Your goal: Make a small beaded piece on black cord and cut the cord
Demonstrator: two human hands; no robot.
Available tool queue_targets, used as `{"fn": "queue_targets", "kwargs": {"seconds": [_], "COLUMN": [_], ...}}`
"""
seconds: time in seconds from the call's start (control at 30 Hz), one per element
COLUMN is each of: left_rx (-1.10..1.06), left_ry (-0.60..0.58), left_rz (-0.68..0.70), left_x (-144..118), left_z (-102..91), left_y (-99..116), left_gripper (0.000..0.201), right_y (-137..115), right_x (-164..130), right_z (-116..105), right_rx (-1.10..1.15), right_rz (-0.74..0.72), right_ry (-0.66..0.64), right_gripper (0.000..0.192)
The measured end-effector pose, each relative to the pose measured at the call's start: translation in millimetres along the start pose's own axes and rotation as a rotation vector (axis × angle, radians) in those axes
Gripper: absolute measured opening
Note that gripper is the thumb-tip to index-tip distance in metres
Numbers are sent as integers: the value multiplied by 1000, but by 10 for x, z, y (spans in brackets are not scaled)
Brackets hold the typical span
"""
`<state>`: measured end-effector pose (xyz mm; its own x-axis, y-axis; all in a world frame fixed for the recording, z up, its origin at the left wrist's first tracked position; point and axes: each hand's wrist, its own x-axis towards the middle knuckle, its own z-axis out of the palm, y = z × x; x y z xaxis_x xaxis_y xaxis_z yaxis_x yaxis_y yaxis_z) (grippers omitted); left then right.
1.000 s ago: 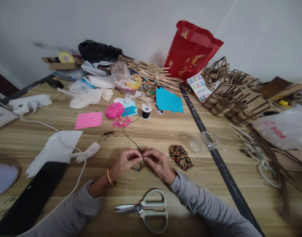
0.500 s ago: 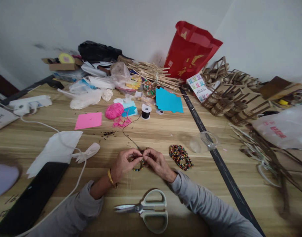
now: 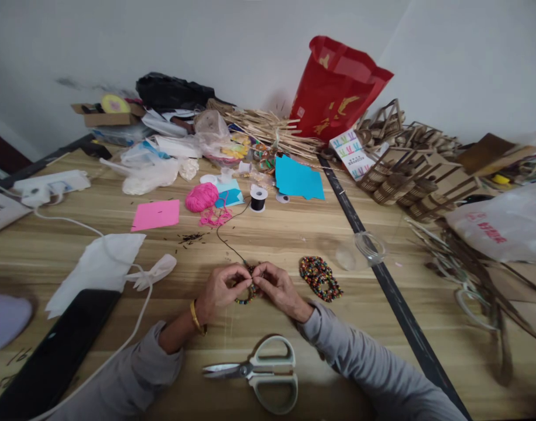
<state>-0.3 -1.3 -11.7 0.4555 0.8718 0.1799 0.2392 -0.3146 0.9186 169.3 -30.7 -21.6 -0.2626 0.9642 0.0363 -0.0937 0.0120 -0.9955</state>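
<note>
Head view, down over table [image 3: 294, 234]

A small string of multicoloured beads [image 3: 249, 290] is curving into a loop between the two hands, just above the desk [image 3: 294, 234] — green, orange and dark beads are showing along its lower arc, while the upper part is hiding behind fingertips. A thin black cord [image 3: 227, 242] is running from the beads away across the wood in a loose bend — it is ending at a small black spool [image 3: 258, 199] standing upright.
</note>
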Motion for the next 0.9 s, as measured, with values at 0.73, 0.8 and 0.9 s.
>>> {"fn": "queue_targets", "kwargs": {"seconds": [0.73,0.8,0.9], "left_rx": [-157,-151,-145], "left_ry": [-33,-45,-60], "left_rz": [-191,-189,-185], "left_x": [25,29,31], "left_z": [-48,-45,-42], "left_y": [70,74,74], "left_gripper": [11,10,11], "right_y": [-107,-104,-94], "right_x": [-53,-52,-46], "right_z": [-14,-19,-32], "right_rx": [-557,-562,-544], "right_rz": [-415,-381,-337], "right_ry": [29,28,39], "right_gripper": [10,9,9]}}
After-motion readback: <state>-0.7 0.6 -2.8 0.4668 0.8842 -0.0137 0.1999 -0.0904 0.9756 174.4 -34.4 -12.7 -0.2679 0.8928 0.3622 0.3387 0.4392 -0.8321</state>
